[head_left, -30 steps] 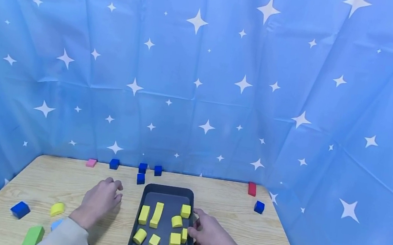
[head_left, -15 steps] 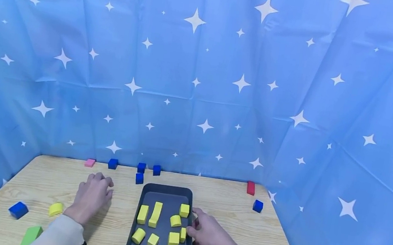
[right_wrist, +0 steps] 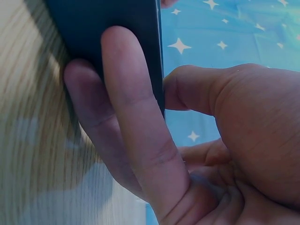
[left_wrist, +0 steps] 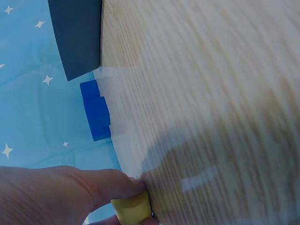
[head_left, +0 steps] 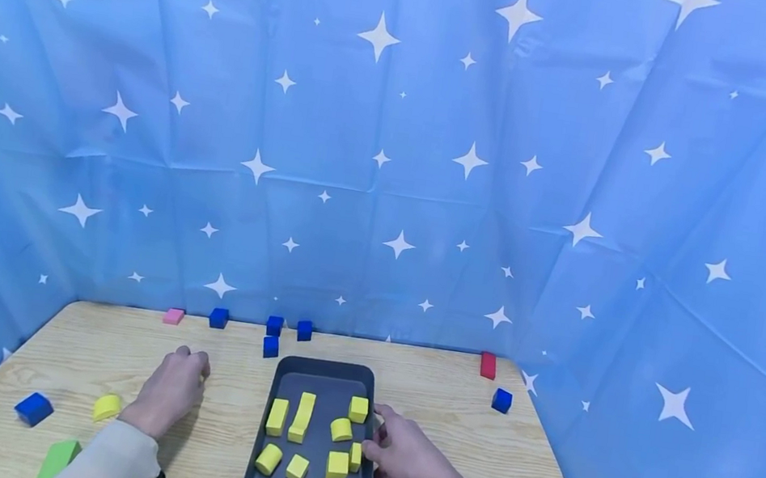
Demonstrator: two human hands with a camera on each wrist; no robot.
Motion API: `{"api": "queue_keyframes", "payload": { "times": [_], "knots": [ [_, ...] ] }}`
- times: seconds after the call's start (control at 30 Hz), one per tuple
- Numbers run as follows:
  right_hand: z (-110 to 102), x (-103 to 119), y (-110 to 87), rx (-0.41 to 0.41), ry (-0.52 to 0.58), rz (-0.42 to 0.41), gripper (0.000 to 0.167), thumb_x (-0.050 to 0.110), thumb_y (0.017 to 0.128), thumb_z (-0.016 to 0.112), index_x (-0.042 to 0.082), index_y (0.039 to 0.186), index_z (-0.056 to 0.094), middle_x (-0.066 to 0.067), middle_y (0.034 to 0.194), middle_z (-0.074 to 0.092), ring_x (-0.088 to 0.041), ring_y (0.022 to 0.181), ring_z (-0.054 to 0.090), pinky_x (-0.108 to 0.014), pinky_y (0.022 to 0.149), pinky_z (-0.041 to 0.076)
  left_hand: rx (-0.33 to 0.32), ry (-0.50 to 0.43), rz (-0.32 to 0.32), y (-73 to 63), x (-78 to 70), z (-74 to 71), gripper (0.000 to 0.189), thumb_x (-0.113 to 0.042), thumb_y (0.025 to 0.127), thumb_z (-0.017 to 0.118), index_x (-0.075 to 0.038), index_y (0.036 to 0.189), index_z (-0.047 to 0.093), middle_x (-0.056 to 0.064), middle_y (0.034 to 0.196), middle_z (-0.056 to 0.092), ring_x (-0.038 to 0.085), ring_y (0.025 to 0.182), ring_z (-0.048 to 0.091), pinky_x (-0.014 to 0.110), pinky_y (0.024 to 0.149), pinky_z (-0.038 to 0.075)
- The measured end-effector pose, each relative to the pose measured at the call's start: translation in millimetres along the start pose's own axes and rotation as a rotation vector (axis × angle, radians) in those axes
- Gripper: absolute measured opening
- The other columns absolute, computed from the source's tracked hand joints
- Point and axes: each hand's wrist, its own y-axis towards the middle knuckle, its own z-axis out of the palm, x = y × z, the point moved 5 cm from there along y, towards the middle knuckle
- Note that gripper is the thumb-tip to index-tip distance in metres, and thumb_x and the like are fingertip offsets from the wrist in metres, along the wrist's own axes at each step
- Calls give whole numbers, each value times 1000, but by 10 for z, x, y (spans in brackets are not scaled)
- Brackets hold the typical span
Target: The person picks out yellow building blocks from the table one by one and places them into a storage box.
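Note:
In the left wrist view, a small yellow block (left_wrist: 133, 209) is pinched between the thumb and fingers of my left hand (head_left: 172, 389), close over the wood table. The head view shows that hand left of the dark grey tray (head_left: 325, 366), its back mostly covering the block. My right hand (head_left: 417, 458) grips the tray's right side. Its thumb lies at the rim and its fingers spread along the outer wall (right_wrist: 84, 23). Inside the tray lie several yellow blocks, among them a cube (head_left: 358, 409), a long curved piece (head_left: 301, 417) and a rounded piece (head_left: 268, 460).
Several blue cubes (head_left: 271, 347) and a pink block (head_left: 173, 317) line the table's back edge. At the back right are a red block (head_left: 488, 366) and a blue cube (head_left: 501, 401). Beside my left sleeve lie a yellow half-round (head_left: 107, 408), a green block (head_left: 58, 461) and a blue cube (head_left: 34, 409).
My left hand has moved left, away from the tray, then slightly back toward me with its fingers drawn in. The left sleeve now covers a light blue block. My right hand stays on the tray.

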Motion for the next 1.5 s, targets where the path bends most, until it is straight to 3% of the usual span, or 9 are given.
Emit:
{"api": "queue_keyframes", "payload": {
  "times": [0.3,0.5,0.8,1.5],
  "knots": [
    [-4,2,2,7,7,-8,77,16,115,74,-1,179,35,-12,111,75,-24,74,81,-41,58,71,-7,-22,13,-3,-20,13,14,10,96,81,7,110,79,21,103,72,32,93,72,52,82,70],
    [-5,3,0,6,9,-10,77,15,115,73,-1,180,35,-12,109,74,-23,73,81,-41,58,71,-39,-33,45,-16,-102,10,13,8,96,84,4,107,79,18,101,72,27,90,71,48,80,70],
    [20,-24,-3,2,11,-27,73,14,114,72,0,177,40,-12,106,73,-23,72,81,-40,57,71,-36,-51,66,-46,-260,-15,15,3,96,88,3,109,81,16,102,74,24,89,70,44,78,70],
    [8,-5,-9,9,12,-41,72,14,114,71,-1,177,40,-12,107,74,-23,73,81,-40,59,71,-83,-104,181,-262,-1038,-78,18,3,93,91,-6,107,84,8,100,72,18,90,69,32,76,71]
  ]
}}
